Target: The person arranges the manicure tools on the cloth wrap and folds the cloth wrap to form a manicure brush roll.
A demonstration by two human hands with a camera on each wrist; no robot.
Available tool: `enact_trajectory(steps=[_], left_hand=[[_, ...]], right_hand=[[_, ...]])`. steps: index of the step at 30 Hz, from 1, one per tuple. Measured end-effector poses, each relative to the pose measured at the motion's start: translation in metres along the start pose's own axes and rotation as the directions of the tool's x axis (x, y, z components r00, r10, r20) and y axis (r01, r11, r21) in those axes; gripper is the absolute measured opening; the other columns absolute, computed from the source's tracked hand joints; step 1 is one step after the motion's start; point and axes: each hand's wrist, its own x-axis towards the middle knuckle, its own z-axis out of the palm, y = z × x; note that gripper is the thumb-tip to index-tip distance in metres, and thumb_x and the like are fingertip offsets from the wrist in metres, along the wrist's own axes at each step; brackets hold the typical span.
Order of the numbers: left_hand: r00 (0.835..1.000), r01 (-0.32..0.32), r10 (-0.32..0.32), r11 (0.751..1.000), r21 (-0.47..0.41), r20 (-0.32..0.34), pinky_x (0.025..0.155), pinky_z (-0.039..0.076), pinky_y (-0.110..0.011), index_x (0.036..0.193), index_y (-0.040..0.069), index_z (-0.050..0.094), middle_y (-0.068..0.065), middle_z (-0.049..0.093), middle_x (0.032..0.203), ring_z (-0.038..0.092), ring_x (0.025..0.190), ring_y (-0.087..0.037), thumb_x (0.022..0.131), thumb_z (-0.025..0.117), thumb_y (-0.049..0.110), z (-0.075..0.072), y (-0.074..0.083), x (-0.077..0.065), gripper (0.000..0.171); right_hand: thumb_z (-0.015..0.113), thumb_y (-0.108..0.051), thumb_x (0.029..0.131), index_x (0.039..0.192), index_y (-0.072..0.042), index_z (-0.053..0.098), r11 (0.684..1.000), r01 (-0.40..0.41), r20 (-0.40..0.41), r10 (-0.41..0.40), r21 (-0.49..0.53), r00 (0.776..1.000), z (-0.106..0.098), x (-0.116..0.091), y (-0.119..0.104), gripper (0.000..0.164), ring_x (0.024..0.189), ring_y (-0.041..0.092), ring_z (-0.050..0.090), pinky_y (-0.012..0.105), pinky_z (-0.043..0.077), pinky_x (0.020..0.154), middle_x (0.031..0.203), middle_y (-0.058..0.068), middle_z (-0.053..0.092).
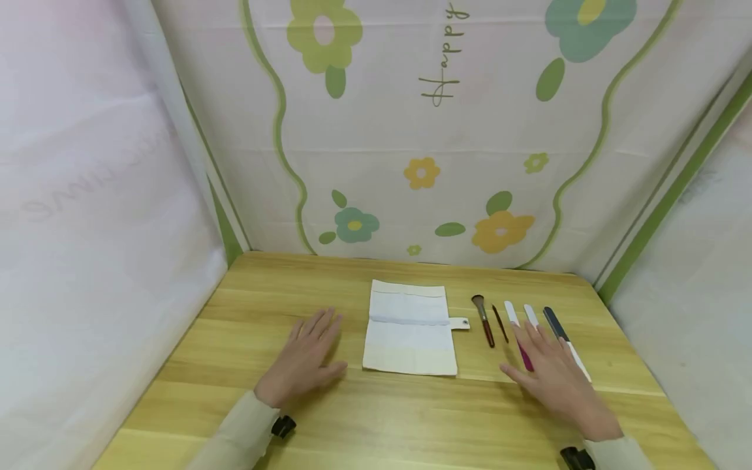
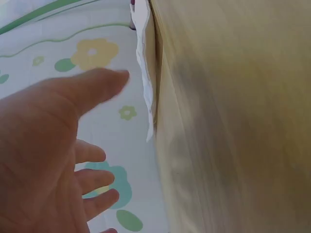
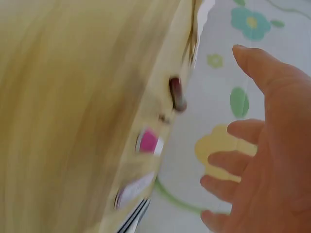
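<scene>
An unfolded white fabric pouch [image 1: 408, 349] lies flat in the middle of the table, its snap tab [image 1: 460, 323] pointing right. My left hand [image 1: 305, 359] is held palm down left of the pouch, fingers spread and holding nothing. To the pouch's right lie a makeup brush [image 1: 484, 321] with a brown handle and a thin dark stick-like tool [image 1: 500, 323]. My right hand [image 1: 555, 378], fingers spread and holding nothing, overlaps the lower parts of a white-and-magenta file-like strip [image 1: 511, 313] and a white strip [image 1: 531, 315]. A black-and-white strip [image 1: 556, 324] lies farthest right.
The wooden table [image 1: 235, 326] ends at a hanging white cloth [image 1: 364, 150] with flower prints at the back. More white cloth [image 1: 88, 228] hangs along the left side and the right side. Dark bands [image 1: 284, 427] sit at both wrists.
</scene>
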Motion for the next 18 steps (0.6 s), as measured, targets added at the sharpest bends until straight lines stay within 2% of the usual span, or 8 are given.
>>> enact_trajectory(steps=[6, 8, 13, 18], left_hand=[[0.996, -0.052, 0.052, 0.999, -0.007, -0.075, 0.118, 0.037, -0.066, 0.156, -0.006, 0.042, -0.025, 0.044, 0.162, 0.046, 0.147, -0.045, 0.096, 0.078, 0.035, 0.005, -0.003, 0.02, 0.081], [0.996, -0.061, 0.059, 0.998, -0.028, -0.069, 0.119, 0.037, -0.065, 0.157, -0.004, 0.042, -0.024, 0.046, 0.161, 0.046, 0.147, -0.044, 0.096, 0.077, 0.033, 0.006, -0.002, 0.028, 0.079], [0.997, -0.074, 0.07, 0.993, -0.095, -0.042, 0.12, 0.038, -0.062, 0.155, -0.003, 0.046, -0.022, 0.05, 0.157, 0.048, 0.145, -0.042, 0.097, 0.076, 0.027, 0.012, 0.001, 0.052, 0.071], [0.996, -0.091, 0.091, 0.98, -0.176, -0.01, 0.119, 0.042, -0.055, 0.15, -0.006, 0.05, -0.022, 0.054, 0.152, 0.049, 0.143, -0.039, 0.099, 0.074, 0.022, 0.017, 0.003, 0.074, 0.063]], right_hand=[[0.069, -0.045, 0.102, 0.163, 0.0, 0.032, 0.998, 0.047, 0.01, -0.047, 0.049, 0.999, -0.018, -0.002, 0.034, 0.085, 0.141, 0.062, 0.041, 0.081, 0.035, 0.106, 0.162, 0.036, 0.037], [0.072, -0.039, 0.1, 0.159, 0.006, 0.037, 0.997, 0.061, 0.003, -0.062, 0.051, 0.998, -0.025, -0.001, 0.044, 0.081, 0.132, 0.063, 0.05, 0.077, 0.043, 0.102, 0.154, 0.039, 0.045], [0.081, -0.031, 0.094, 0.143, 0.018, 0.05, 0.997, 0.071, 0.004, -0.072, 0.011, 0.997, -0.04, 0.006, 0.068, 0.075, 0.117, 0.06, 0.063, 0.066, 0.055, 0.093, 0.135, 0.043, 0.059], [0.086, -0.028, 0.088, 0.133, 0.02, 0.058, 0.998, 0.05, 0.026, -0.049, -0.027, 0.998, -0.047, 0.013, 0.09, 0.071, 0.111, 0.055, 0.068, 0.063, 0.057, 0.091, 0.125, 0.04, 0.066]])
